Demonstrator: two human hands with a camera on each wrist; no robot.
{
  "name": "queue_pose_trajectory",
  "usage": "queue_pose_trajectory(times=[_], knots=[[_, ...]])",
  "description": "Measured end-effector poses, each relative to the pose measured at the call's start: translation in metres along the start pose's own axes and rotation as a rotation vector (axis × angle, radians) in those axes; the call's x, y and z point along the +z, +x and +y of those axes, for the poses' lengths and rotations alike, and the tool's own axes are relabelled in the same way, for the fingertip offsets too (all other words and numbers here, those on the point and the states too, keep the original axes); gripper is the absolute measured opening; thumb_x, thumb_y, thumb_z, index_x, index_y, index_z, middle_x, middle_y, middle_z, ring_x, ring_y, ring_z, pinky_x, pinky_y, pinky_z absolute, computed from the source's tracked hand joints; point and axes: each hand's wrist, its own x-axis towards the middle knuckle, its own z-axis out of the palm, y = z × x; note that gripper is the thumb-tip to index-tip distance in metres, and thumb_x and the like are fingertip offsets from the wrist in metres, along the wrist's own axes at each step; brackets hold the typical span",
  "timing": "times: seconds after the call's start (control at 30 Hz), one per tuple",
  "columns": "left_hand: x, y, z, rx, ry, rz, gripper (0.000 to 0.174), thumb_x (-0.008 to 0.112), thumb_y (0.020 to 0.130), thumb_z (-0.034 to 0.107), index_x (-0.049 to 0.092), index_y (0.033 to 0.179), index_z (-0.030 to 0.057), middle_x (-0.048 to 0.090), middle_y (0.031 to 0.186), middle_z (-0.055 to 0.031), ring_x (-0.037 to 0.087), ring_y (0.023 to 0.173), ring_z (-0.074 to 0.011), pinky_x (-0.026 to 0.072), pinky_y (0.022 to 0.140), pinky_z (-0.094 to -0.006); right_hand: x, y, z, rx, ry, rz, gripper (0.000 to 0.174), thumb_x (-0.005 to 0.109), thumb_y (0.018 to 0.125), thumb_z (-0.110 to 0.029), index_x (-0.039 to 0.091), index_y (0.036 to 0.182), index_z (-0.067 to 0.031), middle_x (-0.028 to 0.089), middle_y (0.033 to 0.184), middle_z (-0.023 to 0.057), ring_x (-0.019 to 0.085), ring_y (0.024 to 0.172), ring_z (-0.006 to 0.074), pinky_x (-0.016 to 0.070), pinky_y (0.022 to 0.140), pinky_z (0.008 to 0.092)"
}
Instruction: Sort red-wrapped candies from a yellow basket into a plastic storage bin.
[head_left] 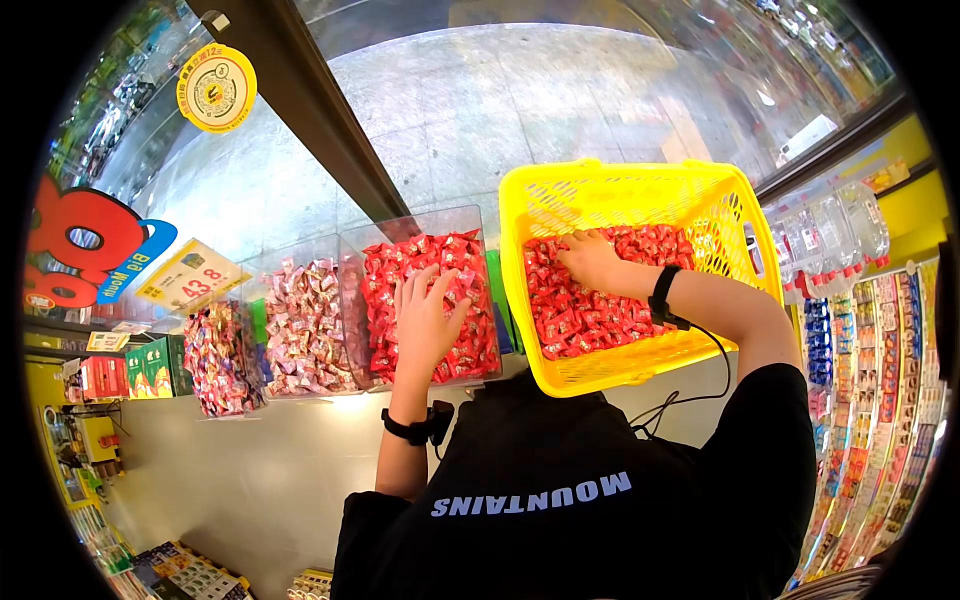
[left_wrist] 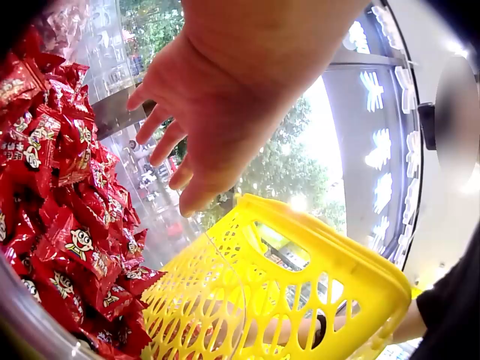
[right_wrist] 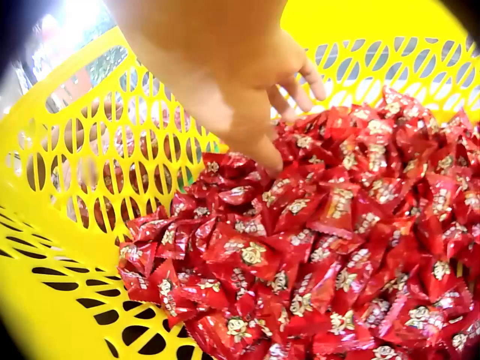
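Red-wrapped candies (head_left: 455,250) fill a clear plastic bin on the counter. My left hand (head_left: 425,312) is over them with its fingers spread and nothing in it; the left wrist view shows the hand (left_wrist: 217,112) above and to one side of the heaped candies (left_wrist: 75,232). To the right stands a yellow perforated basket (head_left: 570,378), part filled with the same red candies (head_left: 590,318). Inside it, my right hand (head_left: 588,256) touches the pile near its far left side. The right wrist view has the thumb and fingers (right_wrist: 304,94) extended down at the candies, their tips partly hidden.
Left of the red bin are clear bins of pink-wrapped candies (head_left: 312,330) and mixed candies (head_left: 218,365). A price sign (head_left: 195,275) stands behind them. Beyond the counter is a window with a dark frame post (head_left: 320,110). Bottles (head_left: 825,240) and packed shelves (head_left: 875,390) flank the right.
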Motion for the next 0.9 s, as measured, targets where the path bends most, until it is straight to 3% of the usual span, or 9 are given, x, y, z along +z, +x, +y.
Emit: queue_pose_trajectory(times=[0.23, 0.33, 0.37, 0.4, 0.5, 0.6, 0.7, 0.83, 0.9], knots=[[-0.026, 0.003, 0.016, 0.030, -0.098, 0.079, 0.038, 0.084, 0.085, 0.020, 0.074, 0.121, 0.0134, 0.065, 0.134, -0.0110, 0.057, 0.131, -0.0342, 0.0364, 0.118, -0.0583, -0.045, 0.015, 0.001, 0.064, 0.043, -0.295, 0.035, 0.086, 0.074, -0.030, 0.080, 0.097, -0.0041, 0.074, 0.112, 0.0187, 0.072, 0.105, 0.0388, 0.0592, 0.088, 0.0498], [-0.048, 0.014, 0.040, 0.080, -0.133, 0.150, 0.035, 0.084, 0.083, 0.015, 0.075, 0.117, 0.0110, 0.065, 0.132, -0.0117, 0.057, 0.131, -0.0361, 0.0375, 0.118, -0.0567, -0.100, 0.017, -0.012, -0.094, 0.046, -0.497, 0.035, 0.085, 0.070, -0.037, 0.081, 0.085, -0.0052, 0.077, 0.087, 0.0168, 0.075, 0.086, 0.0385, 0.0603, 0.072, 0.0512], [-0.054, 0.018, 0.048, 0.104, -0.141, 0.175, 0.035, 0.084, 0.083, 0.013, 0.075, 0.117, 0.0097, 0.065, 0.132, -0.0127, 0.057, 0.131, -0.0369, 0.0386, 0.116, -0.0556, -0.126, 0.015, -0.020, -0.122, 0.106, -0.560, 0.031, 0.084, 0.071, -0.031, 0.078, 0.086, -0.0044, 0.077, 0.091, 0.0171, 0.075, 0.088, 0.0396, 0.0599, 0.071, 0.0536], [-0.059, 0.021, 0.055, 0.124, -0.176, 0.167, 0.034, 0.084, 0.083, 0.014, 0.076, 0.116, 0.0105, 0.065, 0.132, -0.0116, 0.057, 0.132, -0.0370, 0.0364, 0.119, -0.0576, -0.139, 0.011, -0.024, -0.188, 0.171, -0.462, 0.030, 0.083, 0.073, -0.031, 0.077, 0.080, -0.0026, 0.076, 0.087, 0.0185, 0.074, 0.084, 0.0409, 0.0594, 0.068, 0.0544], [-0.071, 0.030, 0.075, 0.219, -0.213, 0.088, 0.040, 0.087, 0.081, 0.020, 0.076, 0.118, 0.0125, 0.063, 0.138, -0.0110, 0.053, 0.137, -0.0368, 0.0314, 0.122, -0.0612, -0.207, -0.020, -0.050, -0.245, 0.273, -0.135, 0.030, 0.082, 0.079, -0.026, 0.077, 0.097, -0.0033, 0.072, 0.116, 0.0153, 0.069, 0.110, 0.0369, 0.0576, 0.090, 0.0512], [-0.056, 0.035, 0.078, 0.308, -0.324, -0.007, 0.047, 0.091, 0.076, 0.024, 0.076, 0.119, 0.0133, 0.061, 0.141, -0.0119, 0.051, 0.140, -0.0382, 0.0290, 0.125, -0.0619, -0.237, -0.037, -0.067, -0.251, 0.321, -0.029, 0.022, 0.084, 0.080, -0.023, 0.072, 0.091, -0.0085, 0.065, 0.129, 0.0106, 0.063, 0.120, 0.0329, 0.0542, 0.097, 0.0444], [-0.047, 0.038, 0.087, 0.376, -0.381, -0.032, 0.032, 0.090, 0.081, 0.030, 0.079, 0.107, 0.0161, 0.062, 0.137, -0.0085, 0.053, 0.138, -0.0376, 0.0294, 0.123, -0.0663, -0.225, -0.044, -0.080, -0.283, 0.361, 0.227, 0.022, 0.084, 0.081, -0.023, 0.072, 0.090, -0.0078, 0.066, 0.128, 0.0106, 0.064, 0.118, 0.0324, 0.0540, 0.099, 0.0440], [-0.047, 0.036, 0.083, 0.365, -0.291, 0.064, 0.022, 0.088, 0.082, 0.024, 0.080, 0.101, 0.0154, 0.066, 0.130, -0.0057, 0.057, 0.134, -0.0350, 0.0307, 0.123, -0.0644, -0.218, -0.039, -0.082, -0.280, 0.472, 0.321, 0.022, 0.085, 0.082, -0.023, 0.072, 0.090, -0.0070, 0.067, 0.120, 0.0123, 0.066, 0.112, 0.0323, 0.0545, 0.096, 0.0460], [-0.052, 0.033, 0.078, 0.325, -0.250, 0.128, 0.019, 0.087, 0.083, 0.021, 0.079, 0.098, 0.0140, 0.067, 0.127, -0.0053, 0.057, 0.132, -0.0340, 0.0315, 0.122, -0.0635, -0.211, -0.035, -0.077, -0.211, 0.430, 0.183, 0.029, 0.082, 0.087, -0.033, 0.072, 0.097, -0.0077, 0.070, 0.109, 0.0112, 0.069, 0.104, 0.0343, 0.0562, 0.091, 0.0473]])
